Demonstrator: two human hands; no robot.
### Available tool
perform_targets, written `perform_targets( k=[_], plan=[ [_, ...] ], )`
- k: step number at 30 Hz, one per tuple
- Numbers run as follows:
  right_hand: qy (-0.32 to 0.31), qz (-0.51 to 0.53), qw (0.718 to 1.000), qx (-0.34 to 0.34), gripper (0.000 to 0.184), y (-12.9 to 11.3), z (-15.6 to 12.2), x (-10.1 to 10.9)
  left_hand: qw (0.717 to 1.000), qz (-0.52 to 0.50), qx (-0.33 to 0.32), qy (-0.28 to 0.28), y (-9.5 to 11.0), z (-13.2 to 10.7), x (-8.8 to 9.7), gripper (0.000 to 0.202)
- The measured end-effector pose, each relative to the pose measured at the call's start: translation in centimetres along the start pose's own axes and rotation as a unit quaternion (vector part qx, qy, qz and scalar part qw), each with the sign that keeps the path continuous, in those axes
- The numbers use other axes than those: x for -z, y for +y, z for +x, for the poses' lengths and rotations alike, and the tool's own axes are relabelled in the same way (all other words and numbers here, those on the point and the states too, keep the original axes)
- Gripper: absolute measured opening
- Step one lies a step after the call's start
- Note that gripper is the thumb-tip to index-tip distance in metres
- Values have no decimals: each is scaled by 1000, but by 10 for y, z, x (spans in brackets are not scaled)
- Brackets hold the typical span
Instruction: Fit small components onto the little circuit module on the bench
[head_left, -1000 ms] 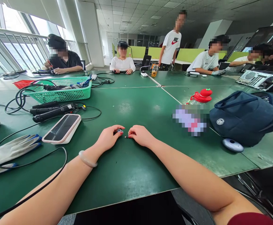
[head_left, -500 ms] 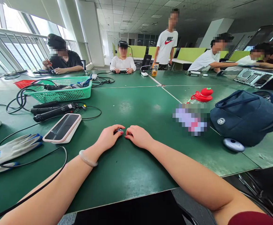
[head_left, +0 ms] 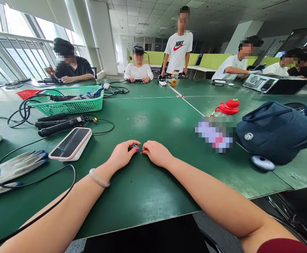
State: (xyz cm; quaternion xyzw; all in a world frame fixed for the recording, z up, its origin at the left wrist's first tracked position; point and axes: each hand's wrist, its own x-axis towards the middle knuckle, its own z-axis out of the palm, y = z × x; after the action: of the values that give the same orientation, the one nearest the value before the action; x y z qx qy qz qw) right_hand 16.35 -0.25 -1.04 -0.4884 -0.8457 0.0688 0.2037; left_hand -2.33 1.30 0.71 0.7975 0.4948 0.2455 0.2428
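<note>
Both my hands rest on the green table (head_left: 148, 182), close together in front of me. My left hand (head_left: 123, 154) is curled, its fingertips pinching a small dark part (head_left: 135, 146) with a shiny end. My right hand (head_left: 155, 153) is also curled, fingers pressed together right beside the left; what it holds, if anything, is too small to name. A pale bracelet (head_left: 98, 178) circles my left wrist.
A white-edged phone-like device (head_left: 70, 144), work gloves (head_left: 11, 170), black cables and black tools (head_left: 61, 125) lie left. A green basket (head_left: 69, 100) stands behind them. A navy bag (head_left: 274, 131), red-capped bottle (head_left: 227, 107) and mouse (head_left: 262, 163) sit right. Several people are at the far side.
My right hand has slid a little left, closing the small gap to my left hand. At the far side the standing person has stepped left and a computer case has been pulled left.
</note>
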Motion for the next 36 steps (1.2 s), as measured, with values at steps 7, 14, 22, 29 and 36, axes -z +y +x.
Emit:
perform_targets(
  k=[7,14,22,29,36],
  plan=[
    [20,46,999,-8,11,-3,0,6,1000,-5,12,-10,4,-1,2,32],
    [27,99,994,-41,13,-7,-1,12,1000,-8,12,-13,2,-1,1,34],
    [69,126,990,-8,19,-4,0,8,999,-23,19,-11,3,-1,1,32],
    [89,135,987,-26,19,-5,0,10,998,-56,30,-11,6,-2,2,30],
    [101,162,981,-31,17,-8,-2,11,984,-172,25,-29,2,1,-1,35]
  ],
)
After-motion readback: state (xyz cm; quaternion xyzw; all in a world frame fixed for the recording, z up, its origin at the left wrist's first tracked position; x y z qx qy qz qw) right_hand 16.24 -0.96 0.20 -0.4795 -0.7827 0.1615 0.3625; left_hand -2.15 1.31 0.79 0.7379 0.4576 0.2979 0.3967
